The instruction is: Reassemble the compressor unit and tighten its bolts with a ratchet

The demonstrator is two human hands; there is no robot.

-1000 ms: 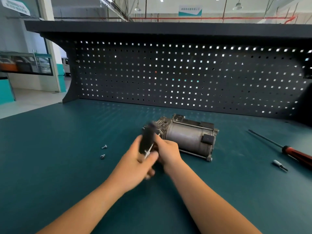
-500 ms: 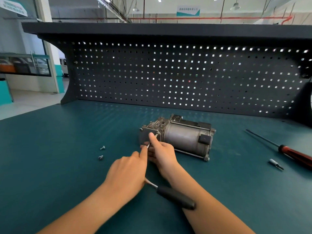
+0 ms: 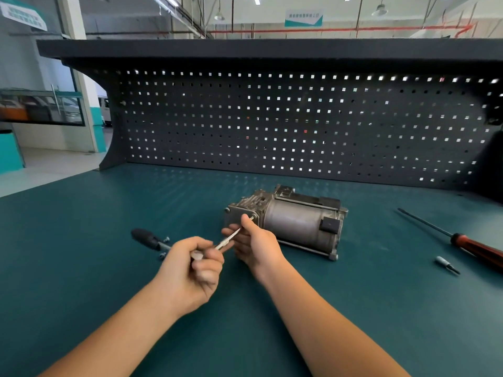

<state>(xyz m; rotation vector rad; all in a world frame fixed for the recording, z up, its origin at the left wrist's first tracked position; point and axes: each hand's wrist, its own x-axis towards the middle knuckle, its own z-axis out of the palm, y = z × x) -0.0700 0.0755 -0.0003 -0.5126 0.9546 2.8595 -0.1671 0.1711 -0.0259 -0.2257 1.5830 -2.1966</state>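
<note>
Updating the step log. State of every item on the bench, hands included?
compressor unit: on its side, end plate facing the person.
ratchet: held, handle out left.
extension: tip at the end plate's upper right corner.
left hand: grips the ratchet.
right hand: pinches the extension.
loose bolts: two, unfitted, by the ratchet handle.
screwdriver: lying unused.
bit: lying loose.

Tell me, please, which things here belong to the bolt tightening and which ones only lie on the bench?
Belong to the job:
- compressor unit
- ratchet, gripped by the left hand; the right hand steadies its shaft at a corner bolt
- loose bolts beside the ratchet's handle

Just lying about:
- red-handled screwdriver
- small bit
</note>
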